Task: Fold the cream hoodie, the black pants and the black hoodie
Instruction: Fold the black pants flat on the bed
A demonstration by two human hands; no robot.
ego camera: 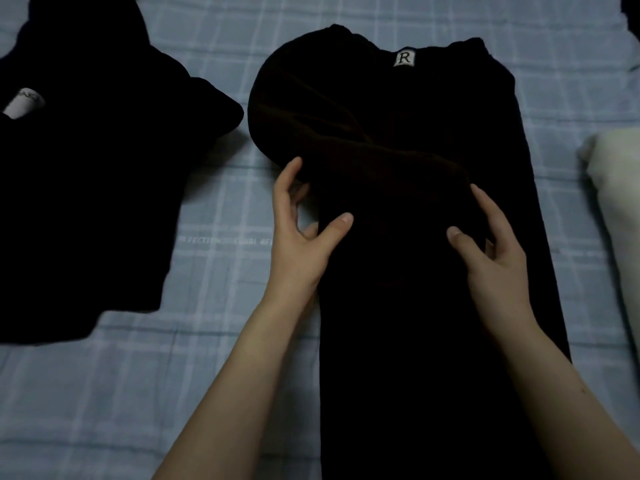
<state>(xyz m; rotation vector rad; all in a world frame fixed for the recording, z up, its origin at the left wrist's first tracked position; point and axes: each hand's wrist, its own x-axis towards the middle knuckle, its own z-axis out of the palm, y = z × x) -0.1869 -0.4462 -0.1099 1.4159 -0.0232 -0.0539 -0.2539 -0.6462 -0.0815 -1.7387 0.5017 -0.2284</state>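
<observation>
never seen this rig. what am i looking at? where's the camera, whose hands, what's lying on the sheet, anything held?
There is no robot here. A person works with bare hands, and the one picture comes from a wide-angle camera worn on their head, looking forward and down. The arms coming in from the bottom are the wearer's own: left hand and right hand.

The surface is a blue checked sheet. In the middle lies a long black garment with a white label marked R at its top. Both hands touch it at a bunched fold, thumbs on top. I can't tell whether they actually pinch the cloth.

To the left lies a second black garment, loosely spread, with a pale tag. At the right edge sits a cream item, probably the hoodie. It is too dark to tell which black piece is the pants.
</observation>
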